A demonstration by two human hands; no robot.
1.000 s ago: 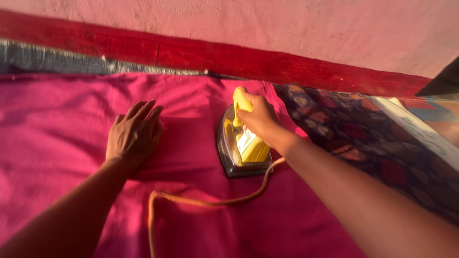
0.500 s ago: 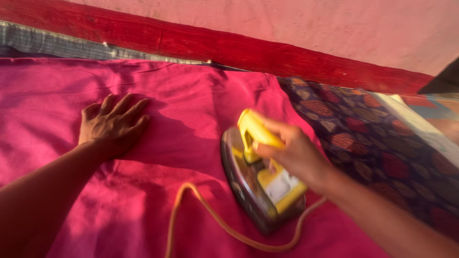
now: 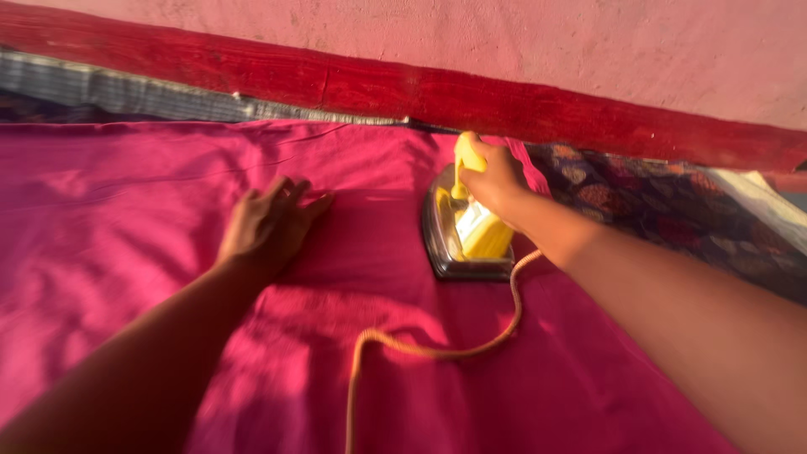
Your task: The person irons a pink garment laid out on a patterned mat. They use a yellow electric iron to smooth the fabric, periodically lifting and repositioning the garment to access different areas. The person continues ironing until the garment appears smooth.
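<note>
While the right hand [image 3: 494, 178] wraps its fingers around the yellow handle of the iron [image 3: 465, 229], the iron's flat metal sole rests on the pink cloth [image 3: 126, 219] near the cloth's far edge, its nose pointing away from the person toward the wall. The grip is closed tight on the handle's front end. The left hand [image 3: 271, 223] lies flat and open on the same pink cloth, palm down, fingers spread and pointing toward the iron, holding nothing; it sits to the left of the iron, apart from it, with a shaded strip of cloth between them. An orange cord [image 3: 437, 349] leaves the back of the iron, curves to the left across the cloth and then runs down toward the bottom edge of the view. The pink cloth covers most of the surface and shows soft creases on its left part. To the right of the iron, a dark patterned fabric [image 3: 664, 210] with reddish and pale motifs lies beside the pink cloth. Beyond the cloth's far edge a grey checked fabric [image 3: 134, 94] shows as a narrow band, and behind it runs a red strip [image 3: 378, 88] at the base of a pale pink wall [image 3: 546, 42].
</note>
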